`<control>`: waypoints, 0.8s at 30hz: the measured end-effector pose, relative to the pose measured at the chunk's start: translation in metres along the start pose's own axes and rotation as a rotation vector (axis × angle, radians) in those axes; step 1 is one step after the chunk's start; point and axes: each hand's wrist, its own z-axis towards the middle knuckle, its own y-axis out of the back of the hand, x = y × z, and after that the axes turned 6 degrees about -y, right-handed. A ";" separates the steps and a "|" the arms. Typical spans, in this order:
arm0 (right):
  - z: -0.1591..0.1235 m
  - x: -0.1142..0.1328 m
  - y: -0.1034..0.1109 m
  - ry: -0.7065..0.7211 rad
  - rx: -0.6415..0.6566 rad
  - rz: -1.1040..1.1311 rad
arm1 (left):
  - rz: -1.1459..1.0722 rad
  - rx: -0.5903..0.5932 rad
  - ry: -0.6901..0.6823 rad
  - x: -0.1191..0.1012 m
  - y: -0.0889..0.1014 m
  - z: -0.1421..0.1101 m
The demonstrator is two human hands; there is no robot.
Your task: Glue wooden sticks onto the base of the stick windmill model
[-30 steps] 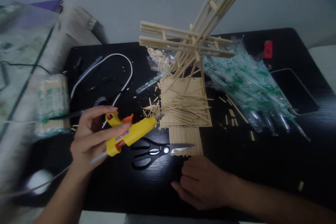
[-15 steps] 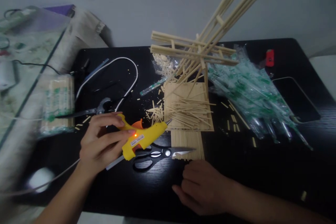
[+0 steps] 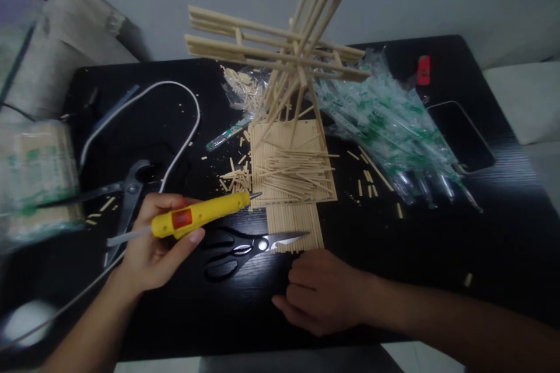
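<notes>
My left hand (image 3: 160,256) is wrapped around a yellow hot glue gun (image 3: 210,214). A pale glue stick juts from its rear, and the metal nozzle points right, toward a square panel of wooden sticks (image 3: 258,157). Curled into a loose fist, my right hand (image 3: 317,291) rests on the table; nothing shows in its fingers. Just beyond it lies the lower strip of sticks (image 3: 297,221), crossed by the blades of black-handled scissors (image 3: 245,246). Loose short sticks (image 3: 297,172) are heaped on the panel. Behind them rises a windmill-like stick frame (image 3: 280,52).
Plastic wrappers (image 3: 385,122), a phone (image 3: 461,137) and a red object (image 3: 423,70) are at the right. Pliers (image 3: 131,186), a white cable (image 3: 195,99) and a packet of sticks (image 3: 39,175) lie left. Stick offcuts (image 3: 236,178) are scattered on the black table (image 3: 385,303).
My left hand has turned the glue gun so that its top faces up, with the thumb along its near side. The view has shifted; my right hand stays in its fist by the strip.
</notes>
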 end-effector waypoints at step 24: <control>-0.005 0.002 -0.012 0.141 -0.075 -0.043 | 0.174 0.348 -0.253 0.007 -0.002 0.032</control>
